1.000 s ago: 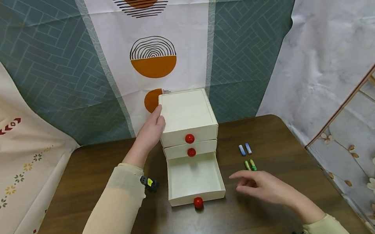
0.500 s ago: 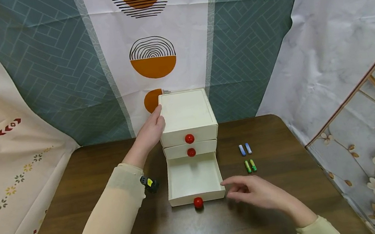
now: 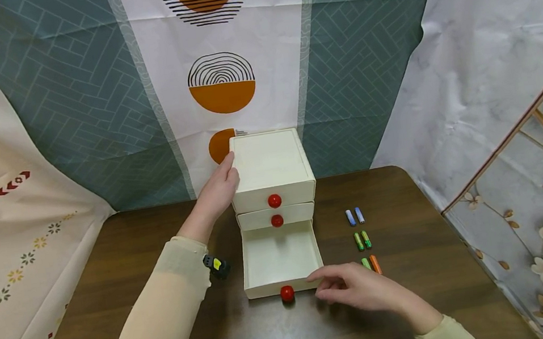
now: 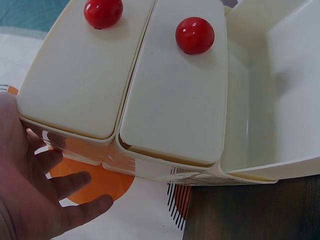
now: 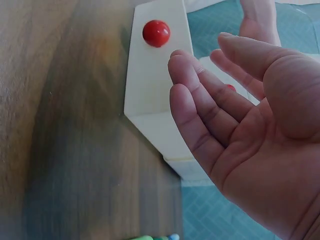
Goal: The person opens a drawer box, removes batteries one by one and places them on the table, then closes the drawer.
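A small cream-white cabinet (image 3: 272,161) with three drawers stands at the back of the table. Its bottom drawer (image 3: 280,254) is pulled out and holds nothing; the upper two are pushed in. My left hand (image 3: 217,194) rests against the cabinet's upper left side, and its fingers are spread in the left wrist view. Just at the right front corner of the bottom drawer hovers my right hand (image 3: 356,287), fingers loosely bent and holding nothing. In the right wrist view the drawer's red knob (image 5: 156,33) shows beyond the fingertips; whether they touch the drawer I cannot tell.
Right of the cabinet lie small coloured cylinders in pairs: blue ones (image 3: 355,216), green ones (image 3: 363,240), then a light green one (image 3: 366,263) and an orange one (image 3: 375,264), partly behind my right hand. Patterned cloths hang behind the brown table (image 3: 129,303).
My right hand has moved left and slightly nearer, from beside the cylinders to the front corner of the bottom drawer, uncovering the light green and orange cylinders. My left hand stays put.
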Demonstrator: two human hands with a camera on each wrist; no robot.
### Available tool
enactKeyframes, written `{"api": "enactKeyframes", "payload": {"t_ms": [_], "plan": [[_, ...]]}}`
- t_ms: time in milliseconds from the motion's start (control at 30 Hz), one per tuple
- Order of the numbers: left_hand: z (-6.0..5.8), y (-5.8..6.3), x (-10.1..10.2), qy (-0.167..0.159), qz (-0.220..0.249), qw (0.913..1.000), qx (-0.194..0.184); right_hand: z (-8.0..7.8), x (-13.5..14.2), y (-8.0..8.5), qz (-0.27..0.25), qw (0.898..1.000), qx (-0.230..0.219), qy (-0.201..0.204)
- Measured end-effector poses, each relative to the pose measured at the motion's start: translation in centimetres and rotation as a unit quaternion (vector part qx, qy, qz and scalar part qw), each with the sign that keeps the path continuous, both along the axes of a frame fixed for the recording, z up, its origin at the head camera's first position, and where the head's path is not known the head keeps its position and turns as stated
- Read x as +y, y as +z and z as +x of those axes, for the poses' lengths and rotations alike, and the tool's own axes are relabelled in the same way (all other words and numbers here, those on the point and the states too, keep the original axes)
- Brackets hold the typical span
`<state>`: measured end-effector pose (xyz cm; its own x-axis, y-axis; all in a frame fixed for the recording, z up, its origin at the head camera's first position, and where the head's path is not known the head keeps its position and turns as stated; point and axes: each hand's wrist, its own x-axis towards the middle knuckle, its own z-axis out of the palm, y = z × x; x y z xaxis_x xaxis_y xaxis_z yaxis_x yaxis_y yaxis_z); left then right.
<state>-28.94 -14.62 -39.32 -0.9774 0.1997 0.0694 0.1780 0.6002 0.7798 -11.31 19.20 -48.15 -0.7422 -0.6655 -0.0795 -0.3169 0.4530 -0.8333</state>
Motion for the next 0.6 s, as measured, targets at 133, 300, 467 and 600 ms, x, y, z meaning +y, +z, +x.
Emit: {"api": "enactKeyframes", "payload": {"t_ms": [133, 300, 467, 600], "plan": [[0.0, 0.0, 0.0, 0.001, 0.001, 1.0000, 0.003, 0.0, -0.6, -0.1, 0.004, 1.000, -0.004, 0.004], [0.0, 0.0, 0.0, 0.000, 0.001, 1.0000, 0.007, -0.1, -1.5, -0.7, 0.012, 1.000, -0.005, 0.011], [0.1, 0.1, 0.0, 0.003, 0.000, 1.0000, 0.003, -0.4, -2.2, -1.2, 0.005, 1.000, -0.004, 0.024], [0.1, 0.0, -0.1, 0.000, -0.002, 1.0000, 0.004, -0.4, -2.6, -1.6, 0.004, 0.999, -0.013, 0.029]]}}
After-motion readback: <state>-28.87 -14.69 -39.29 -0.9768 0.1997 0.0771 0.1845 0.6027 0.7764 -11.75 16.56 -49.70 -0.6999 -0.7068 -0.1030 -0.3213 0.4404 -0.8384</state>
